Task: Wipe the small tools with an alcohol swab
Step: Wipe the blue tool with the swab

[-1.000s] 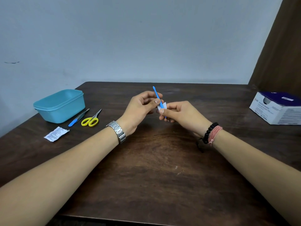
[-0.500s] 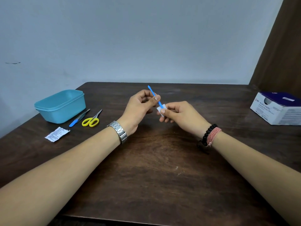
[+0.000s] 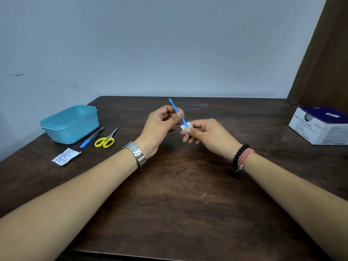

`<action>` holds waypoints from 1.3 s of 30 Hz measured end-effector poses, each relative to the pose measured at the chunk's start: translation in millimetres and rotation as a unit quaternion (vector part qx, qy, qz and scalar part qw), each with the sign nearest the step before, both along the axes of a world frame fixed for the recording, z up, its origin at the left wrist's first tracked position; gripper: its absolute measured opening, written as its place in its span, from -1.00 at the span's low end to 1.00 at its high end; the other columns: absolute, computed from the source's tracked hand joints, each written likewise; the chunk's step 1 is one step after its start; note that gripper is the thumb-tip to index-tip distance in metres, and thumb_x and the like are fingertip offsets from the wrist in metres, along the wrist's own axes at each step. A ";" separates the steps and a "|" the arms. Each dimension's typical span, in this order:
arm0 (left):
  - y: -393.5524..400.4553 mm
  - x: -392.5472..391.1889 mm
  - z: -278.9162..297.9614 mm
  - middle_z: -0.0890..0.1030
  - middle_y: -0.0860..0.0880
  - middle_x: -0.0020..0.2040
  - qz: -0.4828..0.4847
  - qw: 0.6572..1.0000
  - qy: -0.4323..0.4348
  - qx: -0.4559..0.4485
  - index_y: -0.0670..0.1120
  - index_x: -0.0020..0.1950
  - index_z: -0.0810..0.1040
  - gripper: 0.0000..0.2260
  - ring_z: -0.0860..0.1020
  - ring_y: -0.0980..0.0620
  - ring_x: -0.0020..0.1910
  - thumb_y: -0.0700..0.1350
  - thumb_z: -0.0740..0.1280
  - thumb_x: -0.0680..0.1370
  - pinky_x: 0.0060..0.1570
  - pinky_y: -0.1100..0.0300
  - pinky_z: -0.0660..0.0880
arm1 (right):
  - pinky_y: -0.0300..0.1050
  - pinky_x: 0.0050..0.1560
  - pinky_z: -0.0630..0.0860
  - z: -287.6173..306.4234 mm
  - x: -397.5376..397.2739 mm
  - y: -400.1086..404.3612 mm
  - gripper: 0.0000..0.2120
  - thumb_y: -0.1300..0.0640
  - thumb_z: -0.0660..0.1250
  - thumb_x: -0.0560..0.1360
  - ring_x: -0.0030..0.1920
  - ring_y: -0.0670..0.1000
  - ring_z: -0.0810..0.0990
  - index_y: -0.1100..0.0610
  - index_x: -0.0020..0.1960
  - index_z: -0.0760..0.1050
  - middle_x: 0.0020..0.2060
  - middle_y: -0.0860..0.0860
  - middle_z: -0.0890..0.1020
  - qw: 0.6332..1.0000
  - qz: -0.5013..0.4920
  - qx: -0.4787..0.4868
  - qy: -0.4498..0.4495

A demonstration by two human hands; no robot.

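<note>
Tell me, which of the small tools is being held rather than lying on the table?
The thin blue stick, pinched in the left hand. The yellow scissors and blue-handled tweezers lie untouched beside the teal tub.

Between your pinching fingers runs a bright blue stick [image 3: 177,112], its lower end in a white swab [image 3: 185,129]. Left of your grip: a turquoise tub [image 3: 70,125], yellow-handled scissors [image 3: 105,140], a blue-handled tool [image 3: 88,141], a white printed sachet [image 3: 65,156]. Right: a white-and-navy box [image 3: 320,125]. Below: dark brown wood-grain table [image 3: 178,204].

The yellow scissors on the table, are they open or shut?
Shut. The yellow scissors lie flat on the table, blades together in one point, handle loops side by side.
</note>
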State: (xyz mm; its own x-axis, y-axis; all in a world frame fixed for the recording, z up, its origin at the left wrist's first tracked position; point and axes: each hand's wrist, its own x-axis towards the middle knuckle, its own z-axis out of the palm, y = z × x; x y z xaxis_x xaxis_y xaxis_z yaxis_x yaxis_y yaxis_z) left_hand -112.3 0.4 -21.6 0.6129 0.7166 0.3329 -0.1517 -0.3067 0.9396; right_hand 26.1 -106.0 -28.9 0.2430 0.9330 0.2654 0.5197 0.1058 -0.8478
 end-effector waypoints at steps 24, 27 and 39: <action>3.8 2.8 2.1 0.72 -0.07 0.02 -0.024 0.997 -0.061 -0.034 -0.04 0.00 0.46 -0.92 0.67 -0.02 0.00 -0.06 0.25 0.65 0.00 0.06 0.53 | -0.33 -0.22 0.48 2.8 -2.2 -0.6 -0.78 0.15 0.21 0.64 -0.25 -0.16 0.59 0.06 -0.03 0.63 -0.23 -0.02 0.70 1.000 0.002 0.013 0.010; 4.2 3.7 3.6 0.72 -0.03 -0.10 -0.014 0.994 -0.089 -0.054 -0.04 0.01 0.42 -0.91 0.66 0.04 -0.13 -0.06 0.20 0.67 -0.15 0.21 0.52 | -0.28 -0.20 0.50 2.8 1.7 -0.6 -0.78 0.17 0.24 0.62 -0.23 -0.13 0.56 0.02 -0.06 0.64 -0.24 -0.06 0.67 0.999 -0.026 0.029 0.028; -4.4 12.9 -9.8 0.59 0.17 -0.17 -0.073 0.994 0.045 0.065 0.05 0.18 0.59 -0.64 0.44 0.18 -0.22 -0.33 0.15 0.60 -0.17 0.32 0.41 | -0.27 -0.36 0.55 6.1 5.7 -0.1 -0.94 0.26 0.41 0.51 -0.38 -0.10 0.58 0.17 -0.12 0.55 -0.34 0.05 0.62 0.980 -0.113 0.057 0.155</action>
